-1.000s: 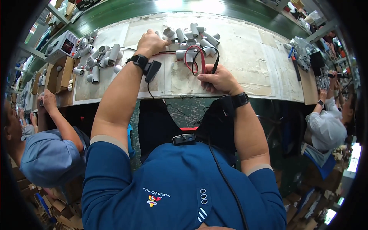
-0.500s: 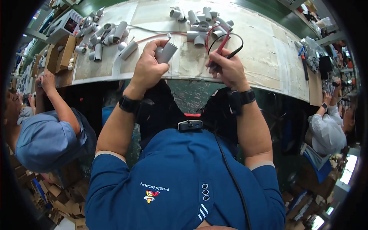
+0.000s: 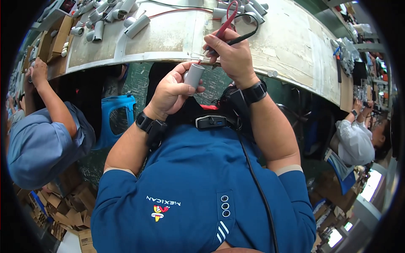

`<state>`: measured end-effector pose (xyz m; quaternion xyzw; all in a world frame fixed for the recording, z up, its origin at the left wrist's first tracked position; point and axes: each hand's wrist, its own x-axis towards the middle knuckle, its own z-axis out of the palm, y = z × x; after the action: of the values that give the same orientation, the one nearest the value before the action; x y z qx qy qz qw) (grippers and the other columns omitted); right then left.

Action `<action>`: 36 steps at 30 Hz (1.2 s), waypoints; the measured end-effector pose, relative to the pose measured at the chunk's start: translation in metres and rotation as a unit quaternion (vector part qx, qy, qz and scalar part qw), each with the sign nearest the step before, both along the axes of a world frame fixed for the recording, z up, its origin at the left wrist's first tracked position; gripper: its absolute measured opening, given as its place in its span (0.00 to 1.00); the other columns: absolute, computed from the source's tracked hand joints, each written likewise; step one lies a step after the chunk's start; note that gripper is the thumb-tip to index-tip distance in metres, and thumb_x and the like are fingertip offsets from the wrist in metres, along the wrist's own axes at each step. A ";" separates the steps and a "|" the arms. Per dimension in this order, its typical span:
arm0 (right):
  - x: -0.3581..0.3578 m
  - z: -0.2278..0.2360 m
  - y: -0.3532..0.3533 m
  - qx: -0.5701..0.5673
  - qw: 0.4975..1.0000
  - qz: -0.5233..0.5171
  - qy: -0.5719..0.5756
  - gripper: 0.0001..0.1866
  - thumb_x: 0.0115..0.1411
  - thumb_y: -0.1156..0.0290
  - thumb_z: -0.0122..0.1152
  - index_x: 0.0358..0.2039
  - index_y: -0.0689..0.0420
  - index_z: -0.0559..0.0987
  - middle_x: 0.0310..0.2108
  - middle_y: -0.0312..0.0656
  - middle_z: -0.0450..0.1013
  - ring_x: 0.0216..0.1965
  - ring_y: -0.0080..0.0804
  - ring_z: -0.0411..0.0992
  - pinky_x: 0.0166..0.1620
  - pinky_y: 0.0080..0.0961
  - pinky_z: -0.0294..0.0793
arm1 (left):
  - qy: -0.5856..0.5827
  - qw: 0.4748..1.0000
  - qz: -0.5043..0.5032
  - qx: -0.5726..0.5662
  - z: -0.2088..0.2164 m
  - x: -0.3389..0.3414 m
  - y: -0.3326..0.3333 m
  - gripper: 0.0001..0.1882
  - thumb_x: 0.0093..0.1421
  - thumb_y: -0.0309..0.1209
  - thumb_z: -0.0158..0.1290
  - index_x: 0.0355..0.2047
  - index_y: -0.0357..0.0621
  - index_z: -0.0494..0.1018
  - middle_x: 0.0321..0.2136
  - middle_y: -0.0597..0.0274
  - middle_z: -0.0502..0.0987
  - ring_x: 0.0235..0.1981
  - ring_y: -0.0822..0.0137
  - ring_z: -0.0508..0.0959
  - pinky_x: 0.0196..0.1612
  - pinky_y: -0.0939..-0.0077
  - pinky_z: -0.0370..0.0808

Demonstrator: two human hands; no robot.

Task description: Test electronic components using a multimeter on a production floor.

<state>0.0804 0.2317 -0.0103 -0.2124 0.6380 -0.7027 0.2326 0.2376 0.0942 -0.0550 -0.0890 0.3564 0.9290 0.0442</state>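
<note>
My left hand (image 3: pixel 168 92) is closed round a short grey cylinder (image 3: pixel 194 76), held tilted just off the table's near edge. A thin reddish wire end (image 3: pixel 199 62) shows at its top. In my right hand (image 3: pixel 235 59) are two pen-like test probes, a red one (image 3: pixel 226 26) and a black one (image 3: pixel 238 39), gripped together between thumb and fingers. Their leads loop up over the table. The probe tips lie close above the cylinder; whether they touch it I cannot tell.
Grey cylindrical parts (image 3: pixel 98 30) lie heaped on the worktable (image 3: pixel 164 42) at the left, with more (image 3: pixel 253 14) at the far middle. A cardboard box (image 3: pixel 59 40) stands at the table's left end. People work on both sides; a blue stool (image 3: pixel 110 120) is at my left.
My left hand has brought the grey cylinder nearer to me and rightward, off the table edge. My right hand has moved left with both probes, toward the cylinder. The view has shifted.
</note>
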 end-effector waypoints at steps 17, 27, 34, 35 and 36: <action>0.005 -0.018 -0.005 0.099 0.986 0.007 0.134 0.08 0.65 0.70 0.69 0.38 0.61 0.82 0.27 0.35 0.79 0.23 0.15 0.73 0.26 0.14 0.72 | -0.004 0.998 -0.001 0.070 -0.018 0.003 -0.001 0.39 0.51 0.14 0.57 0.65 0.38 0.62 0.52 0.59 0.73 0.49 0.64 0.77 0.55 0.60 0.81; 0.006 -0.024 -0.005 0.110 0.977 0.009 0.182 0.07 0.65 0.71 0.69 0.38 0.61 0.82 0.27 0.34 0.79 0.24 0.15 0.73 0.27 0.14 0.73 | -0.004 0.997 0.000 0.076 -0.018 0.004 -0.001 0.38 0.51 0.14 0.57 0.65 0.38 0.63 0.52 0.58 0.72 0.49 0.64 0.77 0.55 0.60 0.81; 0.007 -0.024 -0.006 0.097 0.975 0.000 0.199 0.06 0.64 0.71 0.69 0.38 0.60 0.82 0.27 0.33 0.78 0.26 0.15 0.74 0.28 0.15 0.74 | -0.006 0.997 0.003 0.077 -0.019 0.001 0.000 0.38 0.51 0.13 0.56 0.64 0.38 0.63 0.52 0.58 0.73 0.48 0.64 0.77 0.55 0.59 0.81; 0.008 -0.023 -0.006 0.097 0.975 -0.001 0.201 0.06 0.64 0.71 0.69 0.38 0.60 0.82 0.27 0.33 0.78 0.26 0.15 0.74 0.28 0.15 0.74 | -0.004 0.997 0.003 0.076 -0.019 0.000 0.000 0.38 0.51 0.13 0.56 0.64 0.38 0.63 0.52 0.58 0.73 0.48 0.64 0.77 0.55 0.59 0.81; 0.008 -0.023 -0.005 0.104 0.973 -0.001 0.204 0.06 0.64 0.71 0.69 0.37 0.60 0.82 0.26 0.33 0.78 0.26 0.15 0.73 0.28 0.16 0.74 | -0.008 0.997 0.004 0.075 -0.020 0.001 0.001 0.38 0.50 0.14 0.57 0.64 0.39 0.63 0.51 0.58 0.73 0.48 0.63 0.78 0.55 0.59 0.81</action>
<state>0.0888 0.2262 -0.0335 -0.3252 0.7417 -0.5748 0.1171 0.2385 0.0948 -0.0752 -0.0942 0.2848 0.9526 0.0502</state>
